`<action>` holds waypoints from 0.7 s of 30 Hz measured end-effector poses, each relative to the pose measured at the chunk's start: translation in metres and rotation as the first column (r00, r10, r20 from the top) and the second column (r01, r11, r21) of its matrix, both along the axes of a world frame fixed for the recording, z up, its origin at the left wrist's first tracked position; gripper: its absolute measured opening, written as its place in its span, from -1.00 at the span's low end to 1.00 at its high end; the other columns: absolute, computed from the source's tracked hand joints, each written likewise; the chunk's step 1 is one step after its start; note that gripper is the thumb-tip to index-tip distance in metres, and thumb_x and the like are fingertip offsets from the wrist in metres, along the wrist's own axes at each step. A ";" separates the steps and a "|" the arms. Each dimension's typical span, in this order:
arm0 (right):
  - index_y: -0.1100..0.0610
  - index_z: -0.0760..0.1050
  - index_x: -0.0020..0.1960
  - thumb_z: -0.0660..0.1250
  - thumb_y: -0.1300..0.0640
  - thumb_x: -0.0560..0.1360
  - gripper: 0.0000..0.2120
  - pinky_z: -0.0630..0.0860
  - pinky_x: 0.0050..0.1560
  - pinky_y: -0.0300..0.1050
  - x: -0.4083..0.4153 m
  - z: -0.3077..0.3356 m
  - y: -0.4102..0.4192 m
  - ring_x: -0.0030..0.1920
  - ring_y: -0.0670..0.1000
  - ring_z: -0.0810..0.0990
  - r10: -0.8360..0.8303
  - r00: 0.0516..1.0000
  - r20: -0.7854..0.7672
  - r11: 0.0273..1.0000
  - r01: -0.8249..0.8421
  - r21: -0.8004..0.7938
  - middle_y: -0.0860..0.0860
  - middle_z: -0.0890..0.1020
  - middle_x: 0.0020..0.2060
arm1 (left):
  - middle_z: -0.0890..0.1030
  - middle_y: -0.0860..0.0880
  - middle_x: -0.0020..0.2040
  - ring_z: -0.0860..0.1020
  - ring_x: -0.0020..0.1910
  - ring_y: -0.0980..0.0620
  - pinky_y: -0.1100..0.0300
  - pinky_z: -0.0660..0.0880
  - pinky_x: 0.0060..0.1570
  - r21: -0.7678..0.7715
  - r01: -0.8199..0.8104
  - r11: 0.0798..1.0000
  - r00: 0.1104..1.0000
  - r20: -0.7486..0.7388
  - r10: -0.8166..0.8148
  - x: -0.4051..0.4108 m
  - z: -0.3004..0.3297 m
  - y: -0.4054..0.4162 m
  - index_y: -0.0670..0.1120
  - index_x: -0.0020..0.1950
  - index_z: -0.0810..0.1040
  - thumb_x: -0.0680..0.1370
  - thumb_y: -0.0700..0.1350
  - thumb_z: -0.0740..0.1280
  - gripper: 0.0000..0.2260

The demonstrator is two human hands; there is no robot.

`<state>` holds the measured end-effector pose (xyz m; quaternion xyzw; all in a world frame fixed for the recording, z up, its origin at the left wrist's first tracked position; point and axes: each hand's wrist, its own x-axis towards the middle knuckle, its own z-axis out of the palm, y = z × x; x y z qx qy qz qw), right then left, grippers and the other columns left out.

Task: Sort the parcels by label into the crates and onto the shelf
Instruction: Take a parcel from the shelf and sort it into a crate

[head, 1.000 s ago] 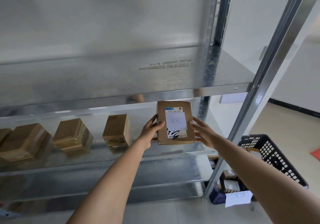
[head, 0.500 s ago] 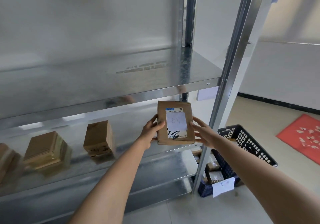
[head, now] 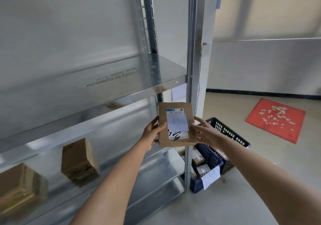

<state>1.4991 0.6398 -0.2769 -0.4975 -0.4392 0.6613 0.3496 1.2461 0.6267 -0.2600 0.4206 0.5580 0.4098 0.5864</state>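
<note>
A: Head view first. What's the setting?

B: A pale room with a cream floor. A galvanised steel shelf rack (head: 97,92) fills the left, and its front upright (head: 190,68) runs down the middle. Right of the upright sits a dark perforated plastic crate (head: 227,132) with a white paper tag (head: 211,177), and a red floor mat (head: 276,119) lies further off.

A: And the parcel in hand?

B: A flat brown cardboard parcel with a white shipping label and a pale handwritten note (head: 176,125) is held up between both hands, label facing the camera, long axis roughly upright. It hangs at the right end of the rack, just in front of the middle shelf opening. The crate lies lower and to its right.

A: So which way does it go?

B: The writing is too faint to read. The shelf is straight ahead, the crate down and right.

A: The grip?

B: The left hand (head: 152,132) clasps the left edge, thumb over the front face. The right hand (head: 205,131) presses the right edge with fingers spread and fairly straight. Both sit equally close.

A: Anything on the shelf already?

B: Two brown cardboard boxes (head: 78,160), well to the left.
</note>
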 end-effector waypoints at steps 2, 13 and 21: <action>-0.15 0.25 0.46 0.33 0.09 0.56 -0.47 0.47 0.28 0.25 0.009 0.000 -0.009 0.23 0.18 0.55 -0.021 1.000 -0.005 1.000 0.021 0.007 0.07 0.54 0.18 | 0.62 0.04 0.18 0.54 0.20 -0.02 -0.10 0.49 0.17 0.008 0.035 0.999 0.999 0.006 -0.035 0.008 0.000 -0.001 0.19 0.43 0.36 0.52 0.02 0.43 -0.49; -0.09 0.19 0.52 0.38 -0.02 0.42 -0.28 0.55 0.17 0.18 0.066 0.005 -0.063 0.25 0.17 0.56 -0.182 0.982 -0.049 0.979 0.186 0.083 0.11 0.46 0.35 | 0.62 0.03 0.22 0.54 0.25 -0.06 -0.14 0.52 0.17 0.061 0.224 0.973 0.974 0.013 -0.225 0.070 0.008 -0.002 0.21 0.35 0.43 0.51 -0.02 0.46 -0.55; -0.15 0.20 0.41 0.31 -0.01 0.59 -0.54 0.49 0.23 0.15 0.136 0.030 -0.087 0.14 0.08 0.57 -0.290 0.957 0.007 0.948 0.287 0.137 0.05 0.53 0.19 | 0.57 0.01 0.29 0.53 0.26 -0.07 -0.03 0.57 -0.02 0.109 0.382 0.918 0.922 0.023 -0.386 0.152 0.026 0.013 0.17 0.45 0.35 0.51 -0.02 0.45 -0.46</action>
